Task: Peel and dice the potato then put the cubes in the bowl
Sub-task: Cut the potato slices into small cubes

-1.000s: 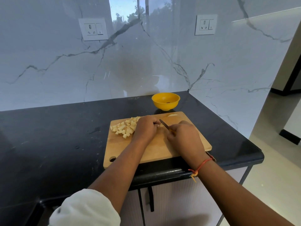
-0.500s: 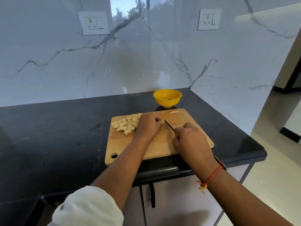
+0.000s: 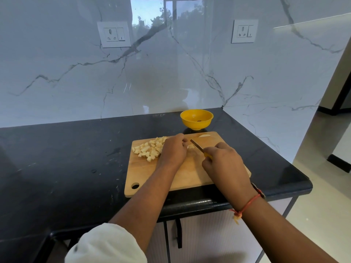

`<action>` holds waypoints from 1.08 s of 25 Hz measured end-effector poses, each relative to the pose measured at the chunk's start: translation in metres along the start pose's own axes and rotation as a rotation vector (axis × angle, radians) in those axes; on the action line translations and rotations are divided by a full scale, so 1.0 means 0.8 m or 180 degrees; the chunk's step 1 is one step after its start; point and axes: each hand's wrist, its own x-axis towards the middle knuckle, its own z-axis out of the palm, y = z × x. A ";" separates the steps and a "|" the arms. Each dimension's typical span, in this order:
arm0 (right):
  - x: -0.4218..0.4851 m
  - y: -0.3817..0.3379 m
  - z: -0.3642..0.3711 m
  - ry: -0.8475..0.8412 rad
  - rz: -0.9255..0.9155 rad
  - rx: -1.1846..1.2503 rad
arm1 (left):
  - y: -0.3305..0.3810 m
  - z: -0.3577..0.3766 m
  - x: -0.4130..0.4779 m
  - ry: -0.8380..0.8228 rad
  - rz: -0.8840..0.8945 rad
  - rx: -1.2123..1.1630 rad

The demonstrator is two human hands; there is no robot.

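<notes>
Fingertips (image 3: pixel 182 143) are what we stand to nick: our left hand (image 3: pixel 173 149) curls them over a small potato piece (image 3: pixel 190 146) on the board (image 3: pixel 190 177), right against the knife (image 3: pixel 196 145) blade. Our right hand (image 3: pixel 224 162) wraps its fingers round the yellow handle. So small a piece may slip or roll under the cut. Cubes (image 3: pixel 149 149) lie heaped at the board's far left corner, and we see none in the bowl (image 3: pixel 196 119) beyond. Careless scooping could scatter them over the dark surface (image 3: pixel 76 158).

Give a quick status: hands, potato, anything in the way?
Left hand holds a potato piece on the cutting board. Right hand grips the knife, blade at that piece. Cube pile beside; nothing blocks the yellow bowl.
</notes>
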 end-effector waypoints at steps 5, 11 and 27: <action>0.004 -0.005 0.006 -0.0150 0.0024 0.0184 | -0.002 -0.001 0.000 0.0048 0.0014 -0.0124; 0.019 -0.011 0.023 -0.0172 -0.0022 -0.0006 | -0.003 -0.004 0.001 0.0035 0.0016 -0.0192; -0.014 0.001 0.000 -0.0005 -0.0189 -0.0137 | -0.003 -0.001 0.000 0.0055 -0.0072 -0.0170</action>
